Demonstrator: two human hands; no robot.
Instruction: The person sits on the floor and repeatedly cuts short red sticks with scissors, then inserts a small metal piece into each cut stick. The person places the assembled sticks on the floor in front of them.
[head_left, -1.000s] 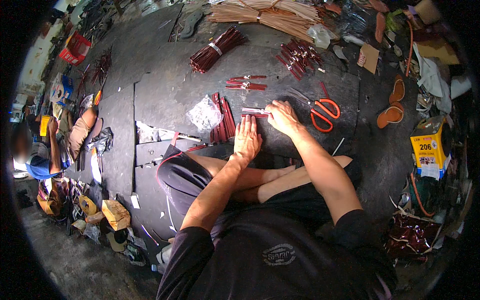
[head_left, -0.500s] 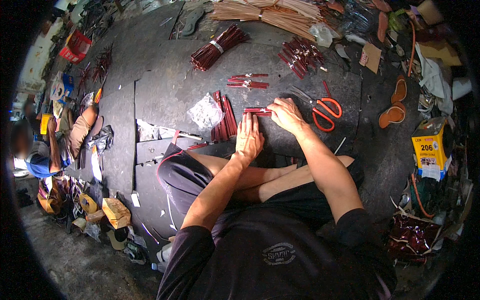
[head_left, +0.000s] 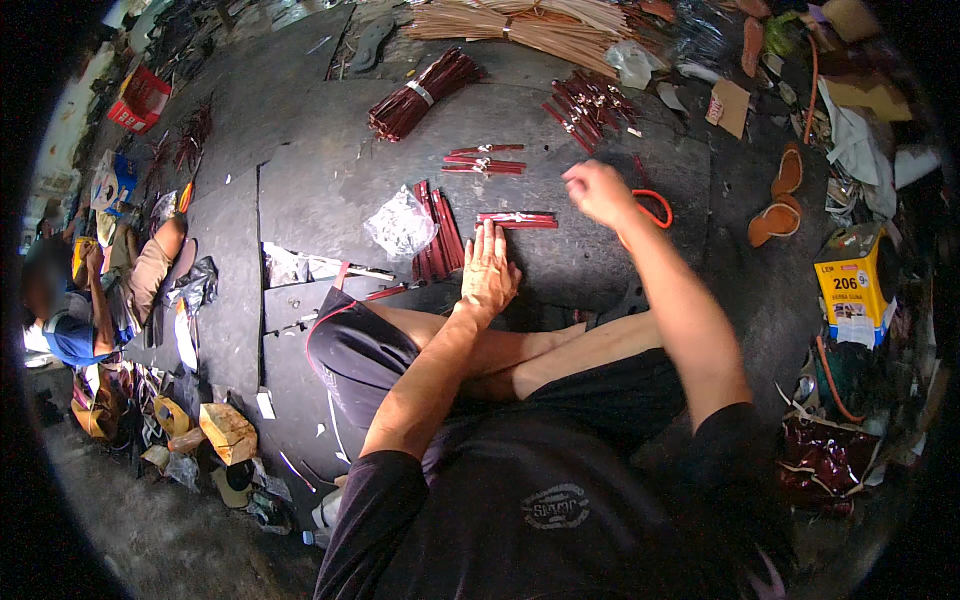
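My left hand (head_left: pixel 488 275) lies with its fingers stretched out, the tips touching the near edge of a short dark red strip with a shiny metal piece (head_left: pixel 517 219) on the black work surface. Up and to the right of the strip, my right hand (head_left: pixel 602 192) is lifted and smeared by motion, its fingers loosely curled. Whether it holds anything cannot be made out. Behind that hand and wrist, orange-handled scissors (head_left: pixel 657 205) are mostly hidden. Plain dark red strips (head_left: pixel 435 232) lie left of my left hand, beside a clear plastic bag (head_left: pixel 401 222). Farther off lie finished-looking strips with metal pieces (head_left: pixel 484 160).
A tied bundle of dark red strips (head_left: pixel 425 93) and a heap of strips with metal pieces (head_left: pixel 592 105) lie farther back. Beyond are tan sticks (head_left: pixel 520 25). Sandal soles (head_left: pixel 775 220) and a yellow can (head_left: pixel 853 290) stand right. Another person (head_left: pixel 85 310) sits far left.
My right hand has let go of the strip's right end and moved up and right, over the scissors. My left hand stays at the strip. The whole view has shifted slightly.
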